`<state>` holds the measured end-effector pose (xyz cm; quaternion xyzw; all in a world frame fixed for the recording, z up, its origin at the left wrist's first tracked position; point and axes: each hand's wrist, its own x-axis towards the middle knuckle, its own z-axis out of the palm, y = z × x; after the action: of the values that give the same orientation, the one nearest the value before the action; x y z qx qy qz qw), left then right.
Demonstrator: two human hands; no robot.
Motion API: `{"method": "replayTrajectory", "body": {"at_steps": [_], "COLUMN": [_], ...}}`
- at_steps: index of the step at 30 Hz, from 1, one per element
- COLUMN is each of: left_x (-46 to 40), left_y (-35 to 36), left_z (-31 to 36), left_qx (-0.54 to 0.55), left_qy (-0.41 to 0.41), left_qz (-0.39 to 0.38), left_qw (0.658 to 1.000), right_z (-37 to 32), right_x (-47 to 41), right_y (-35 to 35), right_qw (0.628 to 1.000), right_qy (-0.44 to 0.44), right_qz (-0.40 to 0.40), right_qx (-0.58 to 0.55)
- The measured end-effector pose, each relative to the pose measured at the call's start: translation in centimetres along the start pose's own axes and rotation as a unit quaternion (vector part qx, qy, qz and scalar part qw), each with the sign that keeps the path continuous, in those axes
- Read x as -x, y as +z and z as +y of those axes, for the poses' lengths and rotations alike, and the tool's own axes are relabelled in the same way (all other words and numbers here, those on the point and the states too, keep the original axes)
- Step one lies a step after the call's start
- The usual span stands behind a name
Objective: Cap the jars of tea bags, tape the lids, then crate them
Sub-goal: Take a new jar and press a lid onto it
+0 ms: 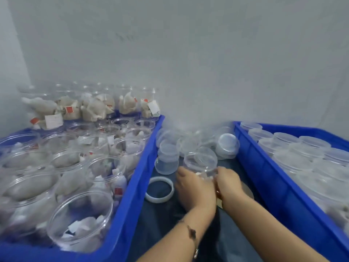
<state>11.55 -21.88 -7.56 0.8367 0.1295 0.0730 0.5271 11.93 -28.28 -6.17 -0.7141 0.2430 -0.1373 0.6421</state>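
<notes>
Blue crates, clear jars, red-tagged beige tea bags, white tape roll.

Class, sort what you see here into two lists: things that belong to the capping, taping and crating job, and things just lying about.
Belongs to the job:
jar held between left hand and right hand
loose lids
tape roll
open jars in left crate
capped jars in right crate

Lying about:
bracelet
wall

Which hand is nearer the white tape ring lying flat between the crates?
Left. The left hand grips the jar just right of the tape ring, a small gap apart. The right hand holds the jar's far side, beyond the left hand.
</notes>
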Motion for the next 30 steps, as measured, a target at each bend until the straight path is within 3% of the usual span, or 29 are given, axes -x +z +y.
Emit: {"method": "replayTrajectory", "body": {"at_steps": [2,6,9,13,17,20,23,25,26,28,30], "left_x": [0.2,-0.7,-1.6,-2.9,-3.3,-3.3,-3.5,-3.6,-3.6,-3.6,-3.6], "left_y": [0.1,-0.4,-0.3,0.4,0.6,0.8,1.1,1.2,1.2,1.2,1.1], "left_z": [-2.1,-4.1,-5.1,-6.5,-6.9,-7.0,-7.4,-7.5,-7.6,-7.6,-7.5], "left_qx": [-0.001,-0.033,-0.012,0.045,0.073,0.09,0.1,0.094,0.092,0.094,0.093], "left_qy": [0.04,0.107,0.14,0.158,0.167,0.177,0.19,0.199,0.201,0.203,0.203], "left_qz": [0.018,0.03,0.055,0.021,0.007,0.015,0.02,0.024,0.025,0.024,0.025], "left_qw": [0.999,0.993,0.988,0.986,0.983,0.98,0.976,0.975,0.975,0.974,0.974], "right_z": [1.1,-0.9,-2.2,-2.4,-1.4,-0.6,0.1,0.1,0.2,-0.3,-1.5], "right_x": [-0.7,-3.9,-6.4,-8.5,-10.2,-10.9,-11.7,-12.4,-12.6,-12.2,-11.1], "right_y": [-0.8,-1.3,-0.1,2.7,4.7,6.2,7.3,7.7,7.7,7.0,5.7], "right_qw": [0.999,0.998,0.995,0.985,0.971,0.94,0.873,0.853,0.861,0.913,0.957], "right_qy": [0.046,0.013,0.001,-0.026,0.023,-0.011,-0.042,-0.056,-0.07,-0.098,-0.148], "right_qz": [-0.004,0.019,-0.043,-0.127,-0.226,-0.29,-0.37,-0.359,-0.343,-0.282,-0.177], "right_qx": [0.002,0.05,0.087,0.114,0.073,0.181,0.315,0.374,0.368,0.279,0.175]}}
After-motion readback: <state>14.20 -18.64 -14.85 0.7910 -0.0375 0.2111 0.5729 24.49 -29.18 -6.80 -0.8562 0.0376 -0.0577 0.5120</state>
